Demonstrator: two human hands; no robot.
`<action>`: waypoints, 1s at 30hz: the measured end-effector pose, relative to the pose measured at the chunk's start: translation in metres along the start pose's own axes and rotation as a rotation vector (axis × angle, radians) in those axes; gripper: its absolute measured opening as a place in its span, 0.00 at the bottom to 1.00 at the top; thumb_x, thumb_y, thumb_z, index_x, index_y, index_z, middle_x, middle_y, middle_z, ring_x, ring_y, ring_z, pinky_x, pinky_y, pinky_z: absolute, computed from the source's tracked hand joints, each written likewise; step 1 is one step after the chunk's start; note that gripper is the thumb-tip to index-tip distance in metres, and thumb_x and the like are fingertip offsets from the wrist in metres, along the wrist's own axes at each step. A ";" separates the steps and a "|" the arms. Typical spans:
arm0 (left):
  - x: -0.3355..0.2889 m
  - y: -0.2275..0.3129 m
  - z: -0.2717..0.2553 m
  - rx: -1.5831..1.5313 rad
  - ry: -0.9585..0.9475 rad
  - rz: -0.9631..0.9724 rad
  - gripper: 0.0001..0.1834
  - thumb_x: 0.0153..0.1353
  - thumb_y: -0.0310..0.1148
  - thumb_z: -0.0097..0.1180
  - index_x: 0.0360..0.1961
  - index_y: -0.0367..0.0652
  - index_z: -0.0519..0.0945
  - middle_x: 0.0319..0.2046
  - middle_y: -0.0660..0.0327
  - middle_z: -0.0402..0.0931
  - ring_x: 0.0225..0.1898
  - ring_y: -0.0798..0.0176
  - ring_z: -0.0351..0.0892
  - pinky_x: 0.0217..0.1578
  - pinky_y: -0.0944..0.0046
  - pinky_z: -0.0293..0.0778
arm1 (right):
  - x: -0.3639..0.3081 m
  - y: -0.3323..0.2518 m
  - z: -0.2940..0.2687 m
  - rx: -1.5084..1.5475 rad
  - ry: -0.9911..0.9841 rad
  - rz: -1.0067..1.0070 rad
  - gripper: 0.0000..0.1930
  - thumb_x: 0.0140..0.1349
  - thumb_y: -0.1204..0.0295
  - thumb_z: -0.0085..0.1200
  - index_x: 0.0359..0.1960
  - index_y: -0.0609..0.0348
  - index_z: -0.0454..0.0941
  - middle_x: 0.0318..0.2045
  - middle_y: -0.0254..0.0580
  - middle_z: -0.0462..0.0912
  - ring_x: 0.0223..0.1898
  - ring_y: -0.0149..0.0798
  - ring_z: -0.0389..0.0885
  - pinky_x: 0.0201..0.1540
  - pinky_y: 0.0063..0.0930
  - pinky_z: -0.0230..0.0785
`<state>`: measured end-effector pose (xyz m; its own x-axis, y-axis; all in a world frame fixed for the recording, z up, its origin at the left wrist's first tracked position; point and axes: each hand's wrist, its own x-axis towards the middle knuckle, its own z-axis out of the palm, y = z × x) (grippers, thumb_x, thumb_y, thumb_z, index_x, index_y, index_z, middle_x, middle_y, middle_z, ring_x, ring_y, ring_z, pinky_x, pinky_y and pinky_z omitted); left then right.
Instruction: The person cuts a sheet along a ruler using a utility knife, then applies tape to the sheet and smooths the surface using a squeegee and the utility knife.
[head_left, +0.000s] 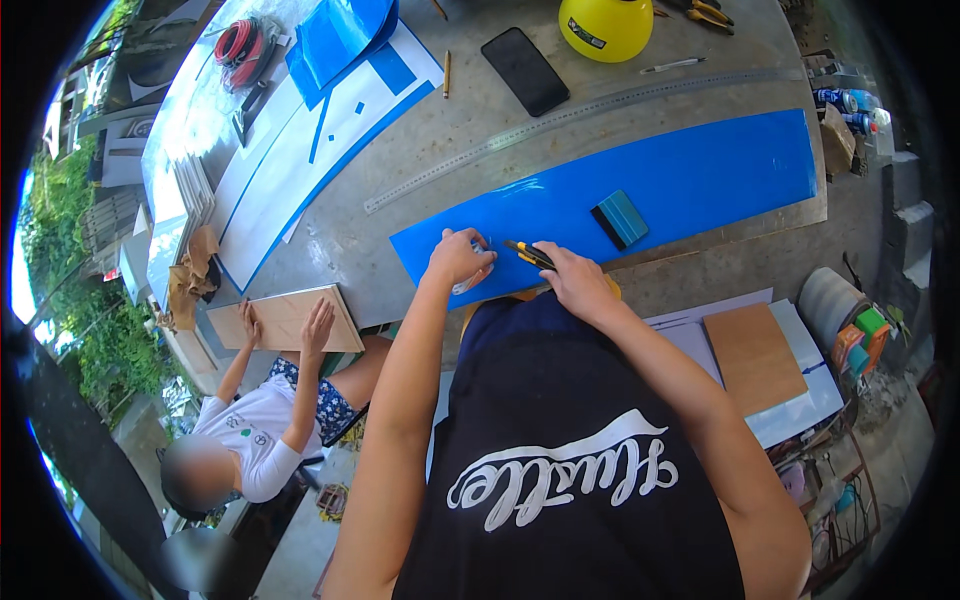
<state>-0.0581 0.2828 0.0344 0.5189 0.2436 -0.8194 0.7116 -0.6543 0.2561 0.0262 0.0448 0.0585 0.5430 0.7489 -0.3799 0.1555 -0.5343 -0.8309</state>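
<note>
A long blue sheet [720, 165] lies along the near side of the table in front of me. Over its left end, my left hand [458, 257] is closed with the fingers curled round a small whitish, clear-looking piece [476, 277], whose kind I cannot make out. My right hand [580, 283] grips a yellow and black utility knife [530, 255], its front end pointing toward my left hand. To the right, a teal squeegee with a black edge [621, 220] rests on the blue sheet.
Beyond the sheet lie a long metal ruler [590, 108], a black phone [525, 72], a pencil [446, 75] and a yellow container [606, 28]. White sheets with blue strips [300, 150] cover the far left. A seated person [250, 430] there touches a wooden board [290, 318].
</note>
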 end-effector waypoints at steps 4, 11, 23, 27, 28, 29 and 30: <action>0.000 -0.001 0.002 0.004 -0.020 -0.031 0.23 0.49 0.50 0.67 0.44 0.49 0.85 0.44 0.47 0.81 0.55 0.47 0.73 0.53 0.51 0.74 | 0.001 -0.009 0.023 -0.091 -0.031 0.068 0.22 0.63 0.74 0.55 0.59 0.51 0.70 0.42 0.51 0.81 0.43 0.58 0.81 0.43 0.49 0.74; 0.001 -0.002 0.003 0.008 0.009 -0.032 0.23 0.49 0.50 0.68 0.42 0.48 0.85 0.42 0.46 0.82 0.55 0.46 0.73 0.53 0.51 0.74 | 0.005 -0.011 0.032 -0.179 0.006 0.057 0.21 0.64 0.73 0.54 0.60 0.51 0.70 0.37 0.51 0.80 0.39 0.56 0.82 0.42 0.49 0.75; -0.002 0.006 -0.006 0.028 -0.057 -0.004 0.24 0.50 0.51 0.66 0.45 0.50 0.85 0.46 0.43 0.80 0.58 0.46 0.73 0.54 0.51 0.75 | 0.006 -0.014 0.036 -0.171 0.023 0.080 0.21 0.64 0.73 0.54 0.59 0.50 0.71 0.37 0.50 0.80 0.40 0.56 0.82 0.42 0.49 0.75; 0.001 -0.002 -0.002 0.021 -0.050 0.007 0.24 0.50 0.51 0.66 0.45 0.50 0.84 0.46 0.43 0.80 0.58 0.46 0.73 0.54 0.51 0.75 | 0.006 -0.016 0.039 -0.173 0.026 0.070 0.20 0.64 0.73 0.54 0.59 0.50 0.71 0.37 0.50 0.81 0.40 0.56 0.82 0.42 0.49 0.75; 0.001 -0.002 -0.002 0.016 -0.054 0.005 0.25 0.50 0.52 0.66 0.46 0.50 0.84 0.46 0.43 0.80 0.58 0.46 0.73 0.54 0.51 0.75 | 0.005 -0.016 0.038 -0.165 0.012 0.083 0.20 0.63 0.73 0.55 0.58 0.50 0.72 0.38 0.49 0.81 0.41 0.56 0.82 0.43 0.49 0.74; 0.001 -0.002 -0.001 0.010 -0.059 0.003 0.25 0.50 0.52 0.66 0.46 0.50 0.84 0.46 0.43 0.80 0.58 0.46 0.73 0.54 0.51 0.75 | 0.003 -0.016 0.038 -0.157 -0.003 0.097 0.20 0.63 0.73 0.55 0.57 0.50 0.72 0.38 0.49 0.81 0.42 0.56 0.81 0.44 0.49 0.74; 0.001 -0.002 -0.001 0.010 -0.058 0.004 0.25 0.50 0.52 0.66 0.46 0.50 0.84 0.46 0.43 0.80 0.58 0.46 0.73 0.54 0.51 0.75 | -0.001 -0.013 0.038 -0.159 -0.002 0.097 0.20 0.63 0.73 0.55 0.57 0.50 0.72 0.38 0.49 0.81 0.42 0.56 0.81 0.44 0.49 0.74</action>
<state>-0.0588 0.2847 0.0336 0.4933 0.1992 -0.8467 0.7046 -0.6623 0.2547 -0.0080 0.0661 0.0543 0.5600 0.6919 -0.4557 0.2311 -0.6587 -0.7160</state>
